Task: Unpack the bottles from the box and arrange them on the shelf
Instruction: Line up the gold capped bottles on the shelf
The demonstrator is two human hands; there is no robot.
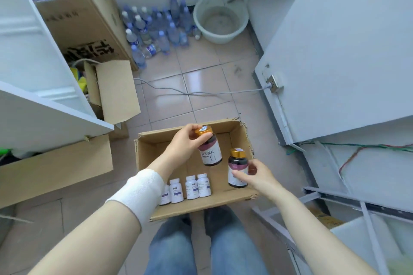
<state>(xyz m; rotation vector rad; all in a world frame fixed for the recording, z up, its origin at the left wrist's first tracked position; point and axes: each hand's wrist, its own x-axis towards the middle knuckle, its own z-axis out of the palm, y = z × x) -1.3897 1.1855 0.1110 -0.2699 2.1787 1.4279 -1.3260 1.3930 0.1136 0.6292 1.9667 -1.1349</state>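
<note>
An open cardboard box (237, 131) stands on the tiled floor in front of my legs. My left hand (186, 143) grips the gold cap of a dark bottle (211, 152) with a white and pink label, held above the box. My right hand (254, 175) holds a second dark gold-capped bottle (237, 168) by its side, at the box's right wall. Several small white bottles (192, 186) stand in a row at the near side of the box floor. The white shelf (55, 116) is at the left.
Brown cartons (116, 89) sit beside and under the shelf at left. Many clear water bottles (156, 29) and a pale basin (221, 18) stand at the far wall. A grey cable (190, 92) crosses the floor. A white door (335, 51) and metal frames (335, 198) are at right.
</note>
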